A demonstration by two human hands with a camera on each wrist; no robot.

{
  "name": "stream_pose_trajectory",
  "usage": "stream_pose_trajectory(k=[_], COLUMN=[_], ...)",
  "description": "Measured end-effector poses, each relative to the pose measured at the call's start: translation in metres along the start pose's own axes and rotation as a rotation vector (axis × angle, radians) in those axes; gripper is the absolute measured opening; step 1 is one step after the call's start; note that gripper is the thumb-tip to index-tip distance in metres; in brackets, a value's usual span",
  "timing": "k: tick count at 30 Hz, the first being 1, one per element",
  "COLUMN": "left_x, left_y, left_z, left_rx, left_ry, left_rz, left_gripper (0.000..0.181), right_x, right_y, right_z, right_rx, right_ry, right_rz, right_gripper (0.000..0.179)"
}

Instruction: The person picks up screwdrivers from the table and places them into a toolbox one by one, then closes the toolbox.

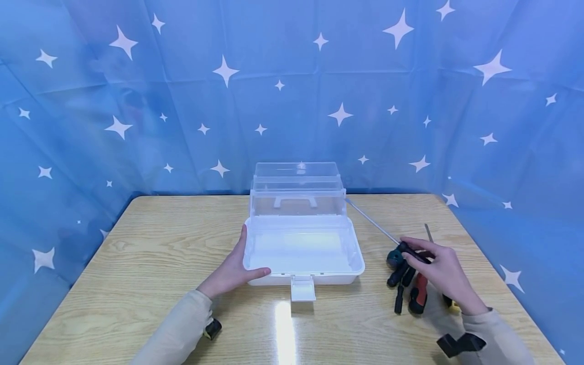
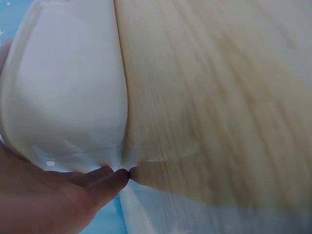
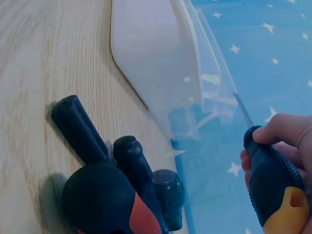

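Observation:
A white toolbox (image 1: pixel 303 251) stands with its clear lid (image 1: pixel 298 197) raised; its inside is bare. My left hand (image 1: pixel 232 268) grips the toolbox's front left corner, thumb over the front rim and fingers along the side; the left wrist view shows the fingers (image 2: pixel 109 183) low against the white wall. Right of the box, my right hand (image 1: pixel 440 266) holds a long-shafted screwdriver (image 3: pixel 265 173) by its black and yellow handle. Its shaft (image 1: pixel 374 223) points toward the back right of the box. Below that hand lie several tools, including a black-and-red handle (image 1: pixel 418 294).
Other black handles (image 1: pixel 399 299) and a green-black handle (image 3: pixel 169 197) crowd together on the wooden table (image 1: pixel 159 253). A black and yellow piece (image 1: pixel 453 306) shows beneath the right wrist. A blue starred cloth (image 1: pixel 274 121) hangs behind the table.

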State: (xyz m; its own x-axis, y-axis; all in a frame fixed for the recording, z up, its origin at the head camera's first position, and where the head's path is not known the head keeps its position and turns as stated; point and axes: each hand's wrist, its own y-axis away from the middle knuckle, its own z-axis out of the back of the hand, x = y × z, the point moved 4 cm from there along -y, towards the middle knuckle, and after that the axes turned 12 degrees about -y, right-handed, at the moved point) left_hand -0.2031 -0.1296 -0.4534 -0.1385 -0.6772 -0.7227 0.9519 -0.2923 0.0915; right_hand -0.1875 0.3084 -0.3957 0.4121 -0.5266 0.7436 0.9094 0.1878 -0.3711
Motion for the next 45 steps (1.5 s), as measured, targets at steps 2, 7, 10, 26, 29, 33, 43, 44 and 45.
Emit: stream_pose_trajectory(k=[2,7,10,26,29,33,43,44,45], left_x=[0.000,0.000,0.000,-0.001,-0.001,-0.002,0.002,0.002,0.002], left_y=[0.000,0.001,0.000,-0.002,-0.003,-0.004,-0.008,-0.009,-0.009], left_z=[0.000,0.001,0.003,0.003,0.004,0.006,0.005,0.005,0.005], left_rx=[0.001,0.014,0.018,0.009,0.000,-0.018,0.019,0.020,0.022], left_ry=[-0.003,-0.029,-0.068,-0.085,-0.068,-0.028,0.008,0.010,0.014], left_rz=[0.002,0.002,-0.012,-0.011,-0.006,-0.021,-0.021,-0.019,-0.015], left_gripper=[0.124,0.125,0.124,0.127,0.128,0.127,0.130,0.130,0.130], right_x=[0.001,0.006,0.011,0.030,0.033,0.034,0.040,0.041,0.042], right_y=[-0.001,-0.003,-0.005,-0.018,-0.022,-0.026,-0.036,-0.037,-0.039], right_z=[-0.002,-0.009,-0.013,-0.056,-0.065,-0.074,-0.090,-0.092,-0.093], right_rx=[0.011,0.037,0.049,0.188,0.227,0.268,0.353,0.363,0.372], right_ry=[-0.003,-0.003,0.008,-0.067,-0.088,-0.146,-0.219,-0.212,-0.203], right_rz=[0.004,0.011,0.030,0.174,0.169,0.160,0.112,0.108,0.104], right_gripper=[0.036,0.034,0.034,0.035,0.033,0.033,0.033,0.033,0.033])
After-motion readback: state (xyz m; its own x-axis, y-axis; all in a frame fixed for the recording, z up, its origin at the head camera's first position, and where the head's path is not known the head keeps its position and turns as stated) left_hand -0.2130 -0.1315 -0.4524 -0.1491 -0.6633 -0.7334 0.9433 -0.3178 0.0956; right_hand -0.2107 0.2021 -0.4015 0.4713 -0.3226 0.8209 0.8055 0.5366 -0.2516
